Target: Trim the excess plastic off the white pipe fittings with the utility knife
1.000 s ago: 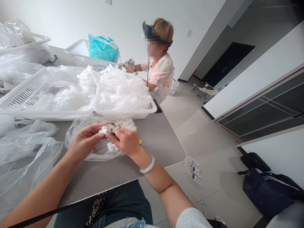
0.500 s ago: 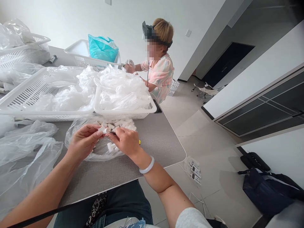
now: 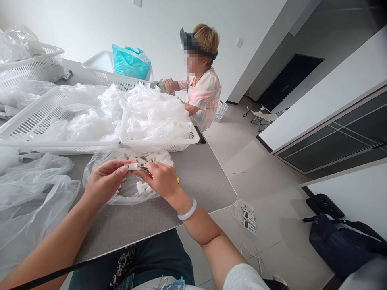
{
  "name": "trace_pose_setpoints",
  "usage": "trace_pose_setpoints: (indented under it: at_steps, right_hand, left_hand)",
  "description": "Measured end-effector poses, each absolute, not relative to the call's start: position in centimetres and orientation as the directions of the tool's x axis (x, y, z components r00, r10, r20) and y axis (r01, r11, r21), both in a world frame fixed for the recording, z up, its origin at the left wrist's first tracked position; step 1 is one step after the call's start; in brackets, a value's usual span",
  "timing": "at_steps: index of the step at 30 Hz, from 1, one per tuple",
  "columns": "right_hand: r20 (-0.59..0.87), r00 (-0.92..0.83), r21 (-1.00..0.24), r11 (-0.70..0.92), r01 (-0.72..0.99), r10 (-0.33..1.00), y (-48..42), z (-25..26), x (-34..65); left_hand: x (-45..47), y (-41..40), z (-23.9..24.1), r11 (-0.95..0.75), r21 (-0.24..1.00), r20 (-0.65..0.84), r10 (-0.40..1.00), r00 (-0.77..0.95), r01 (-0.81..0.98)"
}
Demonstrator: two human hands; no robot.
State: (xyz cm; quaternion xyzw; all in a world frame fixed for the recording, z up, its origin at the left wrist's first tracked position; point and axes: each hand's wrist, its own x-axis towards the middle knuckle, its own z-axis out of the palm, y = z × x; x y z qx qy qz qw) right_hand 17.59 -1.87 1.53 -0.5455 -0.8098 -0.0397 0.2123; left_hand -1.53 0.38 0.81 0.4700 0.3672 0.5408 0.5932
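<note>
My left hand (image 3: 105, 177) pinches a white plastic pipe fitting (image 3: 134, 166) between thumb and fingers, above the clear bag. Closed around a slim knife-like tool is my right hand (image 3: 161, 177). The tool's dark metal tip (image 3: 144, 168) meets the right end of the fitting, and its yellow end (image 3: 178, 181) sticks out behind the palm. Most of the handle is hidden by the fingers. Under both hands lies an open clear plastic bag (image 3: 133, 196) with many loose white fittings (image 3: 141, 187) in it.
White baskets (image 3: 160, 141) filled with plastic bags stand just beyond my hands. Crumpled clear bags (image 3: 39, 193) cover the table's left side. A teal bag (image 3: 131, 62) sits in a far basket. A co-worker (image 3: 201, 84) is at the far side. The table's edge (image 3: 223, 171) runs along the right.
The fitting has been turned in my left fingers, so its straight tube side now shows. My hands stay in nearly the same place. The co-worker's hands have shifted slightly.
</note>
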Motion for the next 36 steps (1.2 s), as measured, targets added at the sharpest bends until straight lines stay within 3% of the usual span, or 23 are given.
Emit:
trace_pose_setpoints:
  at_steps: [11,24,36]
  right_hand:
    - [0.358,-0.288,-0.208,0.377,0.903,0.888,-2.17,1.51,17.32]
    - [0.367,-0.259,-0.261,0.367,0.893,0.893,-2.25,1.18,17.15]
    - [0.359,-0.213,-0.342,0.34,0.876,0.909,-2.43,1.46,17.15]
  left_hand:
    - [-1.65,0.18,1.03,-0.112,0.955,0.173,0.962,0.209,-0.274]
    - [-1.45,0.28,0.68,-0.219,0.954,0.251,0.957,0.146,-0.206]
    - [-0.93,-0.07,0.97,-0.171,0.956,0.193,0.979,0.072,-0.24]
